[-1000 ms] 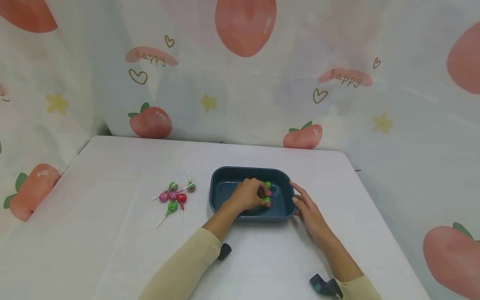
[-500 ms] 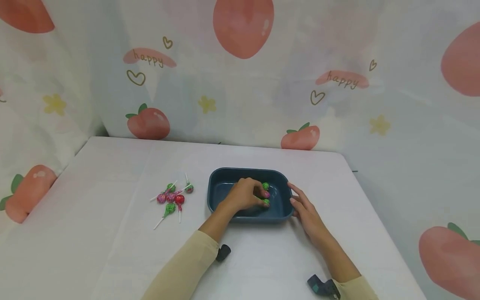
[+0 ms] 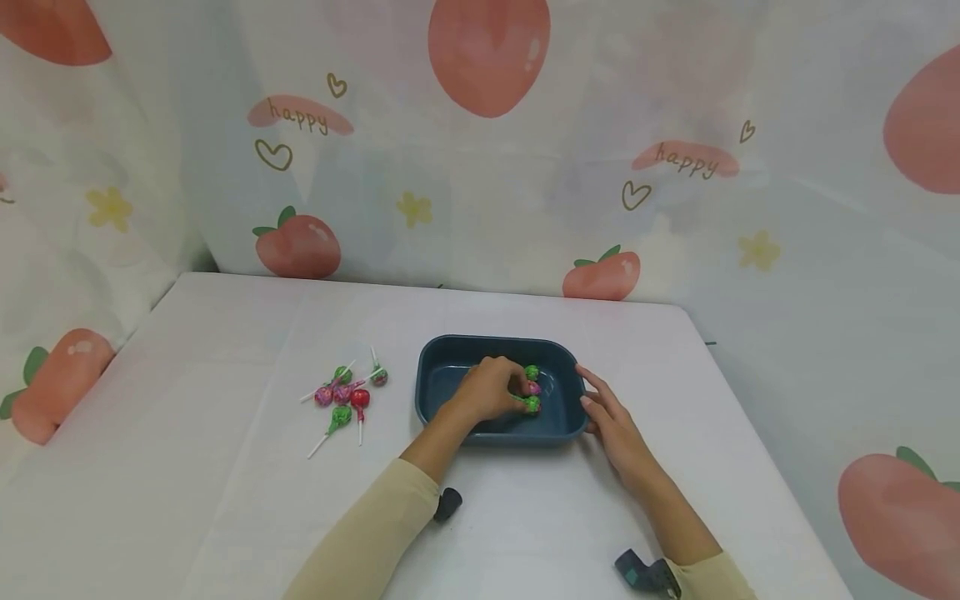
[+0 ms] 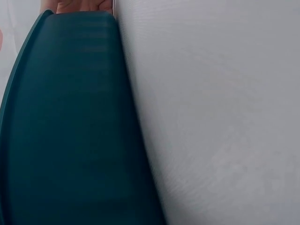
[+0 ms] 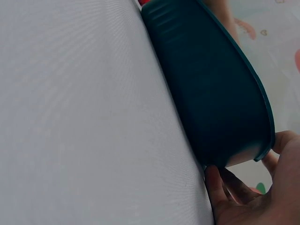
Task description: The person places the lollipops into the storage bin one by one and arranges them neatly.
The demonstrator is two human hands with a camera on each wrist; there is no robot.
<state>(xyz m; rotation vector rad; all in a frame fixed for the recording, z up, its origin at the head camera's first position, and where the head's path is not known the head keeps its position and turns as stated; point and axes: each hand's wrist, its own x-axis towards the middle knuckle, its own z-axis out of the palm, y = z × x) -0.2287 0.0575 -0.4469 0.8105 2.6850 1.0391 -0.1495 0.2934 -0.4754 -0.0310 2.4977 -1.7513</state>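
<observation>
- Inside the blue tray (image 3: 487,348), on the white table (image 3: 225,358), I can see three lollipops in a row: a far green lollipop (image 3: 532,372), a pink lollipop (image 3: 534,388) and a near green lollipop (image 3: 532,406).
- Off to the left, well apart from the tray, six more lollipops (image 3: 342,394) lie in a messy bunch, with one red lollipop (image 3: 360,398) among them.
- So I'd call the job part done, with three in the tray and six left outside (that's my guess, just from where they lie).
- The left hand (image 3: 489,392) is down in the tray. Its thumb and finger look bent round the near green lollipop in a small pinch, so I don't think that one is let go yet.
- The right hand (image 3: 615,425) has its fingers long and loose against the tray's right end. I see no candy in it, and I think it is there to stop the tray sliding.
- The left hand hides the sticks and some of the tray's floor, so I can't tell if more candy is under it.
- My left wrist view shows mostly tray wall and table, so its own fingers are out of sight. In the right wrist view, a red bit (image 5: 143,2) is cut off at the top.
</observation>
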